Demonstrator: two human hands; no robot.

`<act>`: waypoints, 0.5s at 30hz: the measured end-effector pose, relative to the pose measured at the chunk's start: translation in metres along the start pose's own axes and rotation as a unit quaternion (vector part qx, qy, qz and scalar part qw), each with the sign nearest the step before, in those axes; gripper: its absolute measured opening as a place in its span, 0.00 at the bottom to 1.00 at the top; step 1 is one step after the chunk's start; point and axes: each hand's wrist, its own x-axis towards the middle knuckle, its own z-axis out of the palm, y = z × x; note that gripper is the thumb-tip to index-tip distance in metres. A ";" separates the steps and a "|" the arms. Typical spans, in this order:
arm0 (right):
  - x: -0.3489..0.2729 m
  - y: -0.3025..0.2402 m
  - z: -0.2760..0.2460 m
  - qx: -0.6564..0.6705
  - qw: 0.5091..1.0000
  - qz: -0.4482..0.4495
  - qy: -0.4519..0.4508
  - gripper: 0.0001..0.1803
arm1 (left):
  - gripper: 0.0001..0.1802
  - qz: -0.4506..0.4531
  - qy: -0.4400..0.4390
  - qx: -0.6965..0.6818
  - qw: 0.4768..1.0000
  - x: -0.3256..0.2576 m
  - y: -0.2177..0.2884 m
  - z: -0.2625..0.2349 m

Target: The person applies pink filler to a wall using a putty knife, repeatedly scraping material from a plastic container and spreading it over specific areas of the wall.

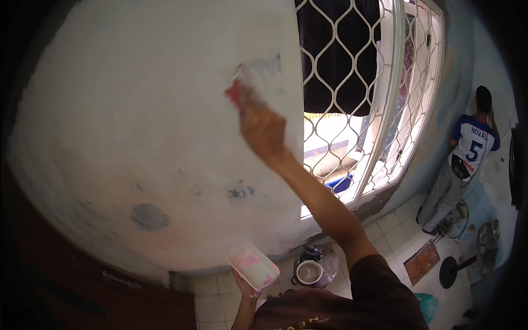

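Stretched out ahead of me, my right hand (263, 129) is closed around a hand tool (235, 93) with a red part. Motion blurs the tool, so I cannot tell whether it is a brush or a scraper. Its tip is at the whitish wall (137, 110), beside a grey patch (269, 66) left of the window. Low in front of my body, my left hand (246, 287) grips a white rectangular tub (268, 283) from its left side. White material and pink smears show inside the tub.
A window with a white metal grille (334, 60) adjoins the wall on the right. A pot (309, 272) stands on the tiled floor below. Farther right, another person (473, 140) faces a bluish wall. A brown board (422, 263) lies on the tiles.
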 end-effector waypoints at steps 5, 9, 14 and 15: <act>-0.058 -0.040 -0.012 0.129 0.989 0.025 -0.073 0.27 | 0.38 -0.008 0.009 -0.003 1.000 0.007 0.001 0.007; -0.021 0.016 -0.026 0.044 0.988 0.100 0.105 0.29 | 0.39 0.005 0.010 -0.018 1.000 -0.003 0.007 0.003; -0.062 -0.024 0.018 0.020 0.994 0.099 -0.043 0.37 | 0.39 -0.015 0.015 -0.032 0.999 -0.010 0.005 0.008; -0.082 -0.044 0.031 0.011 0.998 0.046 -0.043 0.36 | 0.39 -0.021 0.012 -0.028 0.999 -0.007 0.003 0.010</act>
